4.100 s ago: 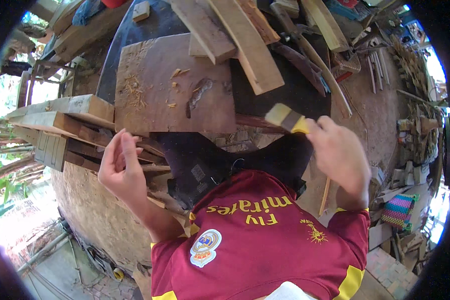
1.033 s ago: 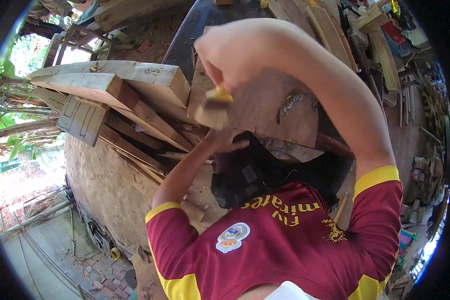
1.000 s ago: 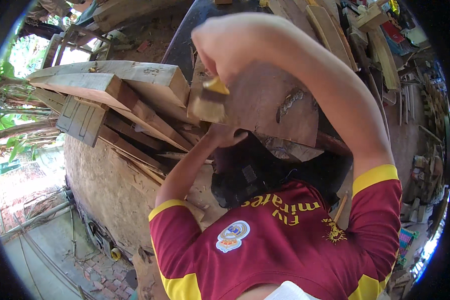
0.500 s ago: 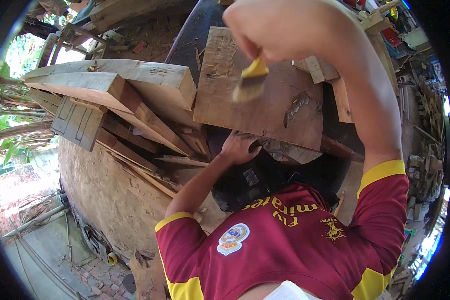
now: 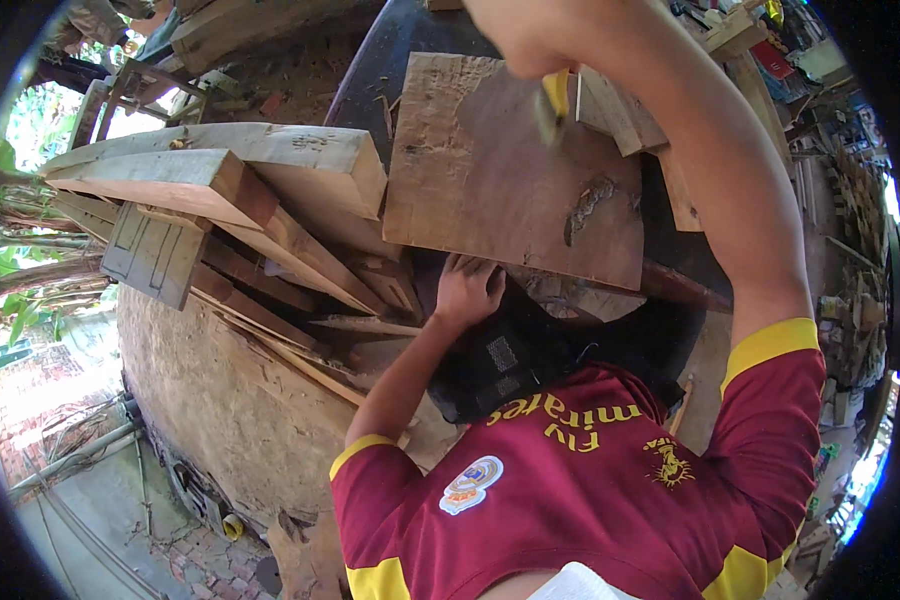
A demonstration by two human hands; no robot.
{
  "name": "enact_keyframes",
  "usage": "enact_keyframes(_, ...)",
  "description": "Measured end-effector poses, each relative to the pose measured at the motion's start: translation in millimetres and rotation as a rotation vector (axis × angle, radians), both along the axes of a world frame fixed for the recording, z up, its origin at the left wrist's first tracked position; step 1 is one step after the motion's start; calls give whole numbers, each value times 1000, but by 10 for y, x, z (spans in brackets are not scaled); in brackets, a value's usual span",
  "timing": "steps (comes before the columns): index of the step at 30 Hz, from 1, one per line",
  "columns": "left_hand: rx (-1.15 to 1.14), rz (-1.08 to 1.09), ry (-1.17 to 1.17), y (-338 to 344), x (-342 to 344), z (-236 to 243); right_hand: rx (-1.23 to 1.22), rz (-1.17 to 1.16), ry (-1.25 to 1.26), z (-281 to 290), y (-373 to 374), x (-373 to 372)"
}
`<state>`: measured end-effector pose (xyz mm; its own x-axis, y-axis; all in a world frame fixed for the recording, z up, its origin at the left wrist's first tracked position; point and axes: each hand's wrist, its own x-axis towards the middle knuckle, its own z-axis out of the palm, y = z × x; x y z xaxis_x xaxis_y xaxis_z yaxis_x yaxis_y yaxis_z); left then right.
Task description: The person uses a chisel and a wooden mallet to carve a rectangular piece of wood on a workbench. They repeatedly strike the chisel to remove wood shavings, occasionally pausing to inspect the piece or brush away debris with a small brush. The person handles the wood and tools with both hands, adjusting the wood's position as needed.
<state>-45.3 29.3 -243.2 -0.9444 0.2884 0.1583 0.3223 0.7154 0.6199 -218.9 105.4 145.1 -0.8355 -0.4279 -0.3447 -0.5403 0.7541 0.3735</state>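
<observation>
A flat brown wooden board (image 5: pixel 510 185) lies in front of me, with a dark, rough patch of damage at its right side. My right hand (image 5: pixel 535 35) is closed round a paintbrush (image 5: pixel 557 98) with a yellow handle, over the board's far right part. The brush is smeared by motion, and whether its bristles touch the wood cannot be made out. At the board's near edge is my left hand (image 5: pixel 468 292), its fingers bent against that edge and the fingertips partly hidden.
Thick timber beams (image 5: pixel 220 178) stick out to the left, with a small panel (image 5: pixel 155 253) leaning by them. Wood blocks (image 5: pixel 620 115) sit beside the board's right edge. The board rests on a dark bench (image 5: pixel 362 85). Scrap wood (image 5: pixel 850 215) is piled at far right.
My right hand has swept the paintbrush away from me and to the right over the board. My left hand stays at the near edge, its fingers now more bent.
</observation>
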Motion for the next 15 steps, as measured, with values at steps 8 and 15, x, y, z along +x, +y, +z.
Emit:
enact_keyframes(8,-315,294,265,141,86,233,-947,-2,146,-336,-173,-566)
enact_keyframes(15,-75,-175,-251,182,-55,357,-537,321,-299,-116,-285,-526)
